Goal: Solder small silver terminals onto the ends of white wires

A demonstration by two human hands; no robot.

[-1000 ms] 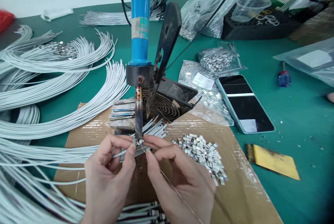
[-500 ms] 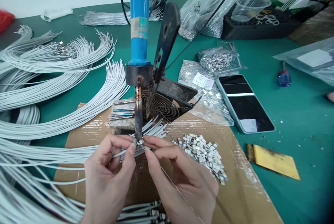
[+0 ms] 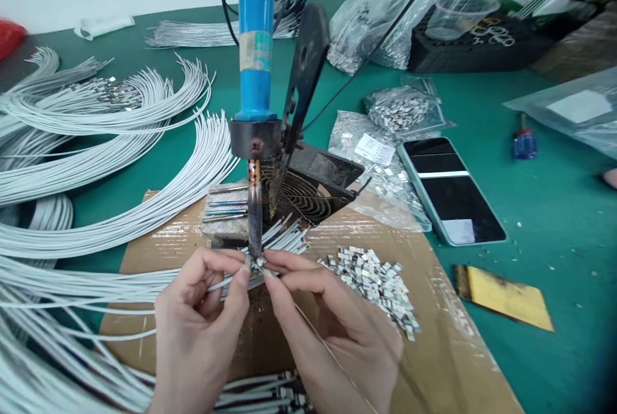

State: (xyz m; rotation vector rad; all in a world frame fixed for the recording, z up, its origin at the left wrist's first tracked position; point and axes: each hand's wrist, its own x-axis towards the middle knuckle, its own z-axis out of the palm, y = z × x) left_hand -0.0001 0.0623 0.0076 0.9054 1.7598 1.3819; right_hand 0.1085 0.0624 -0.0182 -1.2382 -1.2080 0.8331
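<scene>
A soldering iron point(image 3: 255, 73) with a blue handle hangs upright in a black clamp, its dark tip pointing down between my fingertips. My left hand point(image 3: 200, 321) pinches a white cable point(image 3: 219, 285) close to its end, just under the tip. Between thumb and fingers, my right hand point(image 3: 332, 330) grips a thin solder wire point(image 3: 324, 344), which runs back below the palm. A small shiny metal connector point(image 3: 261, 261) sits at the tip by the right fingertips; the exact contact is hidden. To the right lies a heap of similar metal connectors point(image 3: 373, 285).
Bundles of white cables point(image 3: 96, 176) cover the left side. A black fan point(image 3: 308, 189) stands behind the iron. Cardboard point(image 3: 434, 350) lies under the hands. On the right are a phone point(image 3: 453, 192), a yellow scraper-like piece point(image 3: 508, 298), a small screwdriver point(image 3: 524, 144) and bagged parts point(image 3: 402, 108).
</scene>
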